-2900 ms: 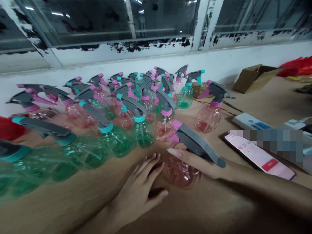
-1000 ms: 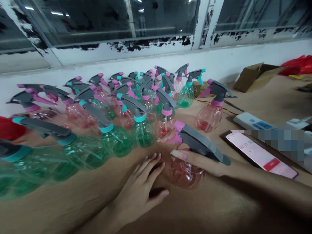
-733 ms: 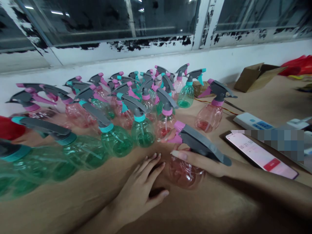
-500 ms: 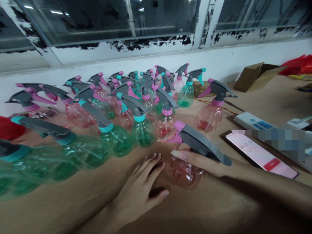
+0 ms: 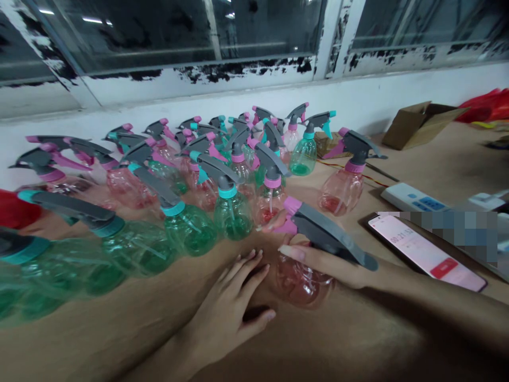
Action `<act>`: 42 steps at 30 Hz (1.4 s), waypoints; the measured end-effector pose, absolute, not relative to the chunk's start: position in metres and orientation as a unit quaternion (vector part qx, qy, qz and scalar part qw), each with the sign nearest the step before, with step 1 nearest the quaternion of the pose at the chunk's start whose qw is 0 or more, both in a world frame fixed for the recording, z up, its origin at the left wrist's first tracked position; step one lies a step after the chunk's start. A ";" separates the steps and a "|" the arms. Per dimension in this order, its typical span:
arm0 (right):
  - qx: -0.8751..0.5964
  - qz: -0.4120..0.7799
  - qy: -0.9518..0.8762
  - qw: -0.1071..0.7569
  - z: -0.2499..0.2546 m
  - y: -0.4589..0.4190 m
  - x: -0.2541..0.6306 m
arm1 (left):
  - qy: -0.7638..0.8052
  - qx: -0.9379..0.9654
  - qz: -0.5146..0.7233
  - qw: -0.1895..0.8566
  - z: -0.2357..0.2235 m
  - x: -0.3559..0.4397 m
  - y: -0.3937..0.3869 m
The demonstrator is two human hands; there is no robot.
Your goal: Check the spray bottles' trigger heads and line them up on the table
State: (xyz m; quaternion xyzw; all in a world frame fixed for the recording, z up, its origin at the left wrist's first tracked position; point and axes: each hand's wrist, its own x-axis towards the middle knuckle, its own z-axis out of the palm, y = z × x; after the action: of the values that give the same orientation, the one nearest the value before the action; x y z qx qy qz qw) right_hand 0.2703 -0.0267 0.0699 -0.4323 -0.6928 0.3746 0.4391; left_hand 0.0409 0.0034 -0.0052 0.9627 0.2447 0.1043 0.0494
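My right hand (image 5: 318, 261) is wrapped around the neck of a pink spray bottle (image 5: 304, 289) with a grey and pink trigger head. The bottle stands on the brown tabletop (image 5: 338, 339), its nozzle pointing left and away from me. Part of its neck is hidden by my fingers. To its left, my left hand (image 5: 230, 302) lies on the table with fingers spread and nothing in it. Just beyond my hands stand a green spray bottle (image 5: 234, 215) and another pink spray bottle (image 5: 271, 204).
Several green and pink spray bottles crowd the left and back, up to the white wall (image 5: 350, 95). A lone pink spray bottle (image 5: 341, 188) stands right of them. At right lie a phone (image 5: 421, 249) and a power strip (image 5: 413, 199); an open cardboard box (image 5: 405, 127) sits behind.
The timer digits on the phone have changed. Both hands and the bottles look the same as before.
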 end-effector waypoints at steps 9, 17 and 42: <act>-0.439 0.380 -0.683 0.443 0.069 -0.027 0.270 | 0.251 0.960 0.104 0.071 -0.005 0.040 0.003; -0.445 0.390 -0.655 0.471 0.067 -0.029 0.269 | 0.252 0.960 0.100 0.065 -0.007 0.040 0.003; -0.439 0.375 -0.688 0.439 0.071 -0.029 0.272 | 0.255 0.958 0.113 0.073 -0.007 0.040 0.002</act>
State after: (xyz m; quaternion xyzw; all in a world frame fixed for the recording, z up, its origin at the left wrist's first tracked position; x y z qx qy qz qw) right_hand 0.2722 -0.0294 0.0715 -0.4389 -0.6882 0.3752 0.4392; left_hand 0.0400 0.0021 -0.0071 0.9577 0.2546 0.1129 0.0725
